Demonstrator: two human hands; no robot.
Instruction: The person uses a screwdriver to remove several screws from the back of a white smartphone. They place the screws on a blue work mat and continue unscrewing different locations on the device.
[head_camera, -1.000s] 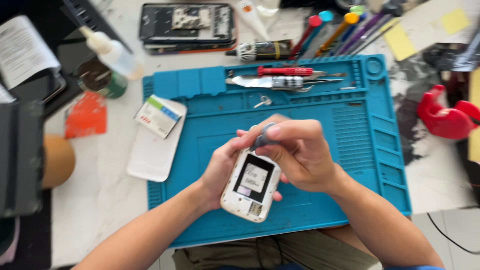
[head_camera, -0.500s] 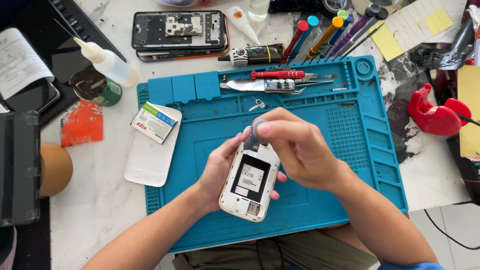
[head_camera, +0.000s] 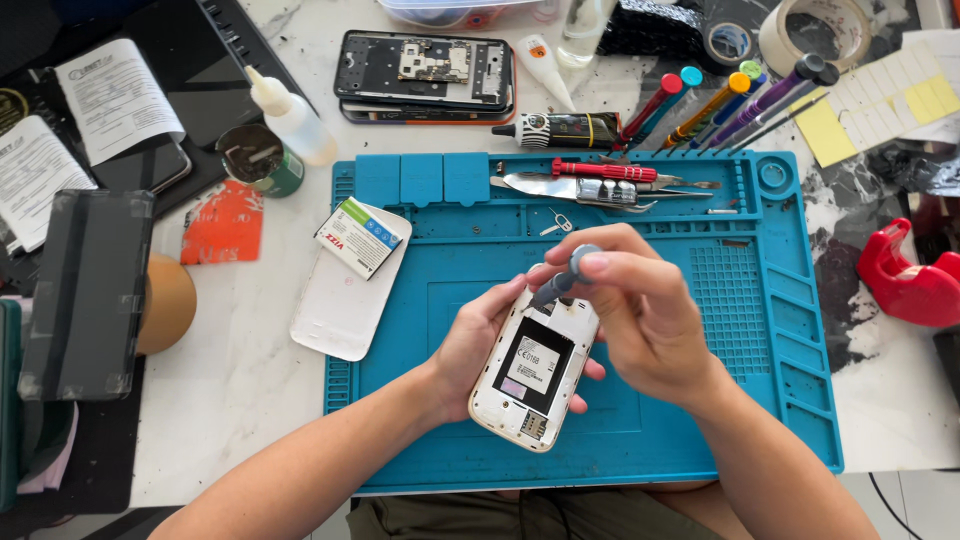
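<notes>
Cradling a white phone, back cover off and dark battery bay facing up, the left hand has its grip closed round the phone's left edge and underside. Phone sits above the blue repair mat, tilted, top end pointing away from the person. Right hand grip closed on a small grey-capped screwdriver, forefinger on the cap, tip down at the phone's upper edge; the exact contact spot is hidden by the fingers.

Left of the left grip: white back cover lying half on the mat, a small battery on top of it. Beyond the right grip, at the mat's far edge: red-handled driver and metal tweezers and blades in the tray slots. Farther out on the bench: an opened dark phone, a squeeze bottle, a fan of coloured screwdrivers. Well right of the right grip: red tape dispenser. Nothing lies between the grips and the phone.
</notes>
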